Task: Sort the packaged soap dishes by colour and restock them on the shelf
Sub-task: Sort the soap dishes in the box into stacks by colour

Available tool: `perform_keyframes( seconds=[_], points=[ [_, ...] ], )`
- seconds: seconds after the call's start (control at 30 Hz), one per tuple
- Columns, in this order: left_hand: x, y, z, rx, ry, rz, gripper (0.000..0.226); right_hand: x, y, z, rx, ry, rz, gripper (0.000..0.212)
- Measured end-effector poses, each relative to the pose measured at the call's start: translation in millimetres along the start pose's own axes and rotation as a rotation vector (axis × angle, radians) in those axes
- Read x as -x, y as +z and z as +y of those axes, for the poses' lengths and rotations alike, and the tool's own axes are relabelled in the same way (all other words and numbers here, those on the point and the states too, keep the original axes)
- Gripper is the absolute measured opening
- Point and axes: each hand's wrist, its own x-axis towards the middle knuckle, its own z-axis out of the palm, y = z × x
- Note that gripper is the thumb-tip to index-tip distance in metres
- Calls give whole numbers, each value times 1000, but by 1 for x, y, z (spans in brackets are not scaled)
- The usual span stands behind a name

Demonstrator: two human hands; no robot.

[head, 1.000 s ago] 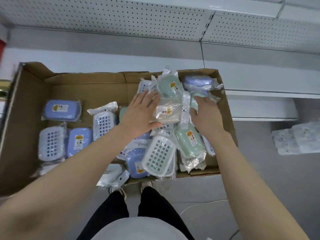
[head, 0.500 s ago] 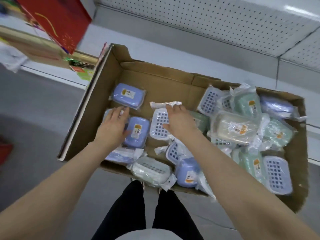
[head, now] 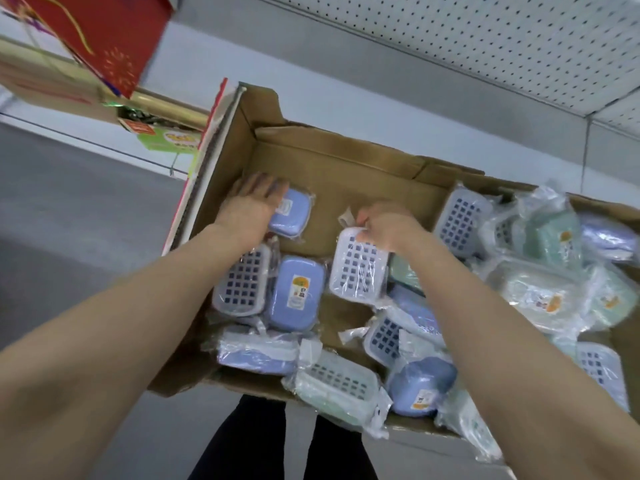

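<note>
A cardboard box (head: pixel 339 157) holds several plastic-wrapped soap dishes, blue ones at the left and green and pale ones piled at the right. My left hand (head: pixel 247 206) lies with straight fingers on a blue soap dish (head: pixel 292 214) at the box's far left. My right hand (head: pixel 388 221) pinches the wrapper at the top of a grid-faced blue soap dish (head: pixel 358 270) in the middle. Another blue dish (head: pixel 294 297) with an orange label lies between my arms. A green dish (head: pixel 550 237) sits at the right.
A white pegboard shelf back (head: pixel 485 46) rises behind the box. A red carton (head: pixel 100 39) and a green packet (head: pixel 169 142) stand on the shelf at the left. Grey floor (head: pixel 69 220) lies left of the box. My dark trousers (head: pixel 263 441) show below.
My left hand moved from the front-left blue dishes to the far-left blue dish. My right hand closed on the wrapper of the grid-faced dish. The camera swung further left.
</note>
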Motion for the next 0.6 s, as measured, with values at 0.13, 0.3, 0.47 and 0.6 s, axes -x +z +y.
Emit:
perform_keyframes(
  seconds=[0.13, 0.3, 0.47, 0.6],
  points=[
    [-12, -1, -2, 20, 24, 52, 88, 8, -21, 9, -137, -23, 562, 29],
    [-21, -4, 4, 70, 0, 31, 86, 20, -4, 15, -135, -162, 939, 37],
    [-23, -7, 3, 73, -6, -23, 88, 42, 44, 27, -221, -47, 780, 29],
    [-30, -7, 4, 58, -1, -53, 90, 36, 51, 7, -220, 141, 536, 57]
  ],
)
